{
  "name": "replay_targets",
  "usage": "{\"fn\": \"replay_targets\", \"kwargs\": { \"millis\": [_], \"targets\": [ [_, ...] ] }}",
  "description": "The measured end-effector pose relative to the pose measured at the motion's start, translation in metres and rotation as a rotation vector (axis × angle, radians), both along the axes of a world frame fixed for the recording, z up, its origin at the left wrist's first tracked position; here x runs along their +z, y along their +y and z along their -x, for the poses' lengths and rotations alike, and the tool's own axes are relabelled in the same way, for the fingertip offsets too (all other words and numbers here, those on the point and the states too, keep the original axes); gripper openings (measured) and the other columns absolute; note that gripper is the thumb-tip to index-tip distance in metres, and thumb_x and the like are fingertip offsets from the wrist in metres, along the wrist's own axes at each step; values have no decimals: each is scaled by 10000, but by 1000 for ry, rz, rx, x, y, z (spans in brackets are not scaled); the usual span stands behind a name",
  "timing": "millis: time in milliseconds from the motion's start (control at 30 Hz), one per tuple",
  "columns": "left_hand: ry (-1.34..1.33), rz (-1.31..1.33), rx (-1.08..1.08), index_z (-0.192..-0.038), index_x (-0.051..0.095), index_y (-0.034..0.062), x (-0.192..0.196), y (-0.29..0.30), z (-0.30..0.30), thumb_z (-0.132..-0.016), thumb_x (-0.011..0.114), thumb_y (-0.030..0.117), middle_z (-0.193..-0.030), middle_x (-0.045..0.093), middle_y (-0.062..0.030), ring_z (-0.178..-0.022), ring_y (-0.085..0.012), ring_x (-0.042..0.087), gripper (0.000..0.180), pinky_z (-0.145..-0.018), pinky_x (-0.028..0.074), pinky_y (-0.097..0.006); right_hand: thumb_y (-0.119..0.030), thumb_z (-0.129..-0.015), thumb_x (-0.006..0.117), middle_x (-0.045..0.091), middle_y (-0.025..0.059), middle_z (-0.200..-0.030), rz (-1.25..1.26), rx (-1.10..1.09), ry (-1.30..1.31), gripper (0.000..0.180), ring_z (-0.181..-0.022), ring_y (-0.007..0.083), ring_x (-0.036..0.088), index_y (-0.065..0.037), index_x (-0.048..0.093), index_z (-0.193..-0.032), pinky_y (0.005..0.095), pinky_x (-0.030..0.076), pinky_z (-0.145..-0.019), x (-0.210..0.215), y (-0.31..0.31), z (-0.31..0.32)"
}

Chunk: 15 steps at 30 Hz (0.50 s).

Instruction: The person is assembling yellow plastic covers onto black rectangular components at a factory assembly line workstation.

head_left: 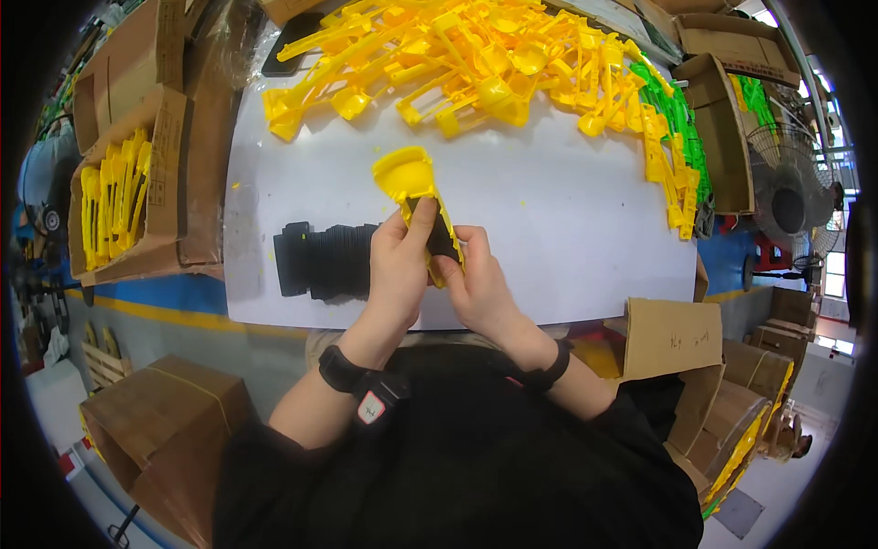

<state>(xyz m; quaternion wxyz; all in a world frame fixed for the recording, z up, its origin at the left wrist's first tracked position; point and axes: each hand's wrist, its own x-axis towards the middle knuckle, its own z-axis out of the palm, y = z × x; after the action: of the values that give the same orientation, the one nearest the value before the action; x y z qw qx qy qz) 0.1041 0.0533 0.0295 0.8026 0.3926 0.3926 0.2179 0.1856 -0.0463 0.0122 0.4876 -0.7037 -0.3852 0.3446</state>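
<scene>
Over the middle of the white table, both my hands hold a yellow plastic scoop (pixel 403 176) with its wide end pointing away from me. A flat black strip (pixel 439 233) lies along its handle. My left hand (pixel 399 261) is closed around the handle below the scoop's wide end, thumb on the black strip. Lower on the handle, my right hand (pixel 482 291) grips it with thumb and fingers. Just left of my left hand, a row of stacked flat black strips (pixel 329 262) lies on the table, partly hidden by that hand.
A large heap of yellow scoops (pixel 494 64) covers the table's (pixel 567 220) far side, with green plastic pieces (pixel 681 119) at its right. An open carton (pixel 165 215) at left holds yellow scoops with black strips. More cartons (pixel 174 412) and a fan (pixel 786 169) stand around.
</scene>
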Motion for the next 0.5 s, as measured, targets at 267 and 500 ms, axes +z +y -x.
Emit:
{"fn": "replay_targets", "kwargs": {
  "millis": [267, 500],
  "targets": [
    [24, 74, 99, -920, 540, 97, 9, -2, -6, -970, 551, 456, -757, 563, 12, -598, -80, 506, 362, -492, 368, -238, -26, -963, 475, 624, 142, -898, -54, 38, 323, 248, -755, 179, 630, 24, 346, -1169, 322, 516, -692, -7, 3, -3],
    [-48, 3, 34, -943, 560, 82, 1, -5, -4, -984, 527, 449, -752, 571, 6, -555, -55, 489, 371, -456, 351, -206, -60, -977, 464, 640, 150, -845, 1, -33, 244, 181, -705, 165, 617, 5, 334, -1086, 301, 507, -678, 3, 3, -1]
  ]
}}
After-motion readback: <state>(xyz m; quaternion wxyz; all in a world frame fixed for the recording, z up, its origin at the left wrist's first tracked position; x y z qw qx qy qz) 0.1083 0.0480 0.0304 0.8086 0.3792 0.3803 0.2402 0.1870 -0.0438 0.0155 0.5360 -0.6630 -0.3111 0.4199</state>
